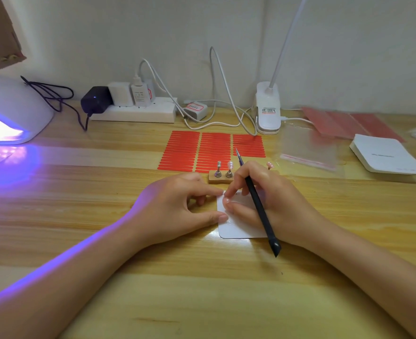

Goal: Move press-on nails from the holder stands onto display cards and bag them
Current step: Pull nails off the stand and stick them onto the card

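A white display card lies on the wooden table in front of me. My left hand holds the card's left edge between thumb and forefinger. My right hand grips a black pointed tool and presses its fingertips on the card's upper part, where small pale nails sit. Just behind the hands stands a small wooden holder with two metal stands; the right stand carries a pale press-on nail, the left stand's top looks bare. Another pale nail shows behind my right hand.
Red adhesive strip sheets lie behind the holder. Clear bags and a stack of white cards sit at the right. A lit UV nail lamp glows at the left; a power strip, cables and a clip lamp line the wall.
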Motion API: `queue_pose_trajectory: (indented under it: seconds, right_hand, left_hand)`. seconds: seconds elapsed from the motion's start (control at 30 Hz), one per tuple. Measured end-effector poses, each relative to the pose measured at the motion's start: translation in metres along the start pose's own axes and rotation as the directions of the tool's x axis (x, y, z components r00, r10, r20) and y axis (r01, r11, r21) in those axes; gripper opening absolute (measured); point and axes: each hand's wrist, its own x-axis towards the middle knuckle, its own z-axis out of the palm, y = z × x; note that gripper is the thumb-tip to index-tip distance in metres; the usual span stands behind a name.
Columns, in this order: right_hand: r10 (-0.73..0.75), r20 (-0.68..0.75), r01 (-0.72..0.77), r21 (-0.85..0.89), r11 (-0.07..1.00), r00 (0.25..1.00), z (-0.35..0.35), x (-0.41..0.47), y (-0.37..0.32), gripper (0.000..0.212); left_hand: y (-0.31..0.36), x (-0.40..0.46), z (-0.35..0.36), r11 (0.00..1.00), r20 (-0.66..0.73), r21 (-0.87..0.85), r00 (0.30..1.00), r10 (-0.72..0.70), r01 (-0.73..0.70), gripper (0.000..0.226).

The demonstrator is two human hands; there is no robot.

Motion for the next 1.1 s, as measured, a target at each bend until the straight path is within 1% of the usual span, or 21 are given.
queue_pose_trajectory:
  seconds: [0.17, 0.3, 0.5, 0.57, 0.67, 0.73, 0.87, 0.97, 1.1]
  right_hand:
    - [-0.024, -0.014, 0.023, -0.045, 0.999, 1.0, 0.0022, 0.0015, 0.0017, 0.023]
    - [-0.01, -0.007, 0.01, -0.029, 1.0, 1.0, 0.0026, 0.0019, 0.0022, 0.024]
    - [-0.001, -0.008, 0.001, 0.034, 0.999, 1.0, 0.0027, 0.0016, 0.0027, 0.032]
    - [0.008, -0.013, -0.007, 0.079, 0.997, 1.0, 0.0015, 0.0009, 0.0023, 0.039]
    - [0.009, -0.001, -0.008, 0.131, 0.991, 1.0, -0.0005, 0.0003, 0.0009, 0.041]
    - [0.007, -0.004, -0.007, 0.12, 0.993, 1.0, -0.0009, -0.0002, -0.0002, 0.041]
    - [0.012, -0.059, -0.008, 0.067, 0.998, 0.998, -0.0017, -0.0011, -0.0013, 0.038]
    - [0.021, -0.038, -0.02, 0.035, 0.999, 0.999, -0.0016, -0.0016, -0.0018, 0.03]
    - [0.009, -0.041, -0.009, -0.002, 1.0, 0.999, -0.0008, -0.0017, -0.0036, 0.028]
  left_hand:
    - [0.0006, 0.0001, -0.0001, 1.0, 0.008, -0.01, 1.0, -0.002, 0.002, 0.052]
    - [0.001, 0.0003, 0.0, 1.0, 0.011, -0.011, 1.0, -0.004, 0.005, 0.052]
    - [0.0014, 0.0002, -0.0007, 1.0, 0.011, -0.014, 1.0, 0.002, -0.002, 0.053]
    - [0.0012, 0.0, -0.0006, 1.0, 0.01, -0.015, 1.0, 0.004, -0.003, 0.053]
    - [0.0003, 0.0004, -0.0003, 1.0, 0.007, -0.014, 1.0, -0.001, 0.001, 0.054]
    - [0.0, 0.0008, -0.0001, 1.0, 0.007, -0.008, 1.0, 0.004, -0.004, 0.054]
    - [-0.0005, 0.0004, -0.0004, 1.0, 0.003, -0.014, 1.0, 0.012, -0.012, 0.054]
    - [-0.0008, 0.0006, -0.0003, 1.0, 0.002, -0.01, 1.0, 0.011, -0.01, 0.053]
    - [-0.0011, 0.0007, 0.0, 1.0, 0.008, -0.002, 1.0, 0.013, -0.013, 0.048]
